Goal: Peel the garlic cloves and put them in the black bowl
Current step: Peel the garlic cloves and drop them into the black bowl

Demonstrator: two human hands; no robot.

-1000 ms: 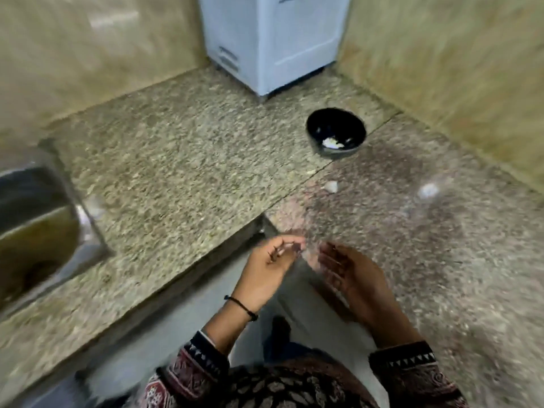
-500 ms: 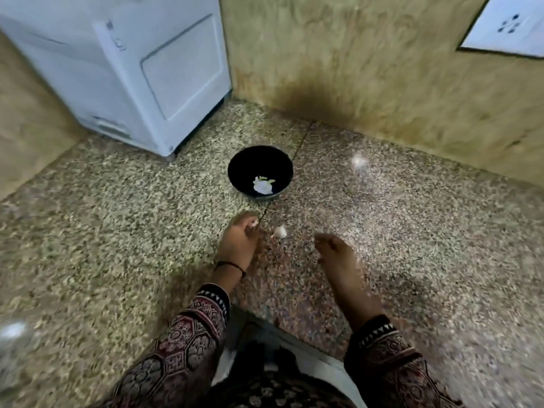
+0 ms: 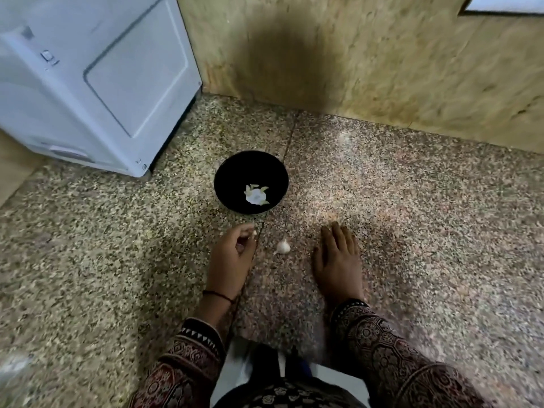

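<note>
The left hand [image 3: 232,256] is curled, thumb and fingertips pinching a small white piece [image 3: 253,232] just short of the black bowl [image 3: 235,172]; whether that piece is clove or skin cannot be told. A thin black thread [image 3: 218,295] circles this wrist above a dark patterned sleeve [image 3: 188,357]. The right hand [image 3: 338,257] lies palm down on the counter [image 3: 412,216], fingers straight and close together.

Between the two hands, touching neither, one garlic clove [image 3: 283,246] sits on the stone. Beyond it stands the bowl, holding a few pale cloves [image 3: 256,195] at its bottom.

The counter is speckled polished granite in two slabs, joined by a dark seam [image 3: 290,136] that runs under the right edge of the bowl and past the left hand. The left slab looks yellower, the right one pinker, with a soft glare on it.

At the back left a white appliance [image 3: 94,75] stands on the counter, near the bowl but apart from it. The wall [image 3: 382,60] behind is tan, mottled stone with a dark shadow patch above the bowl. A white plate with a dark border [image 3: 506,4] is cut off at the top right corner.
</note>
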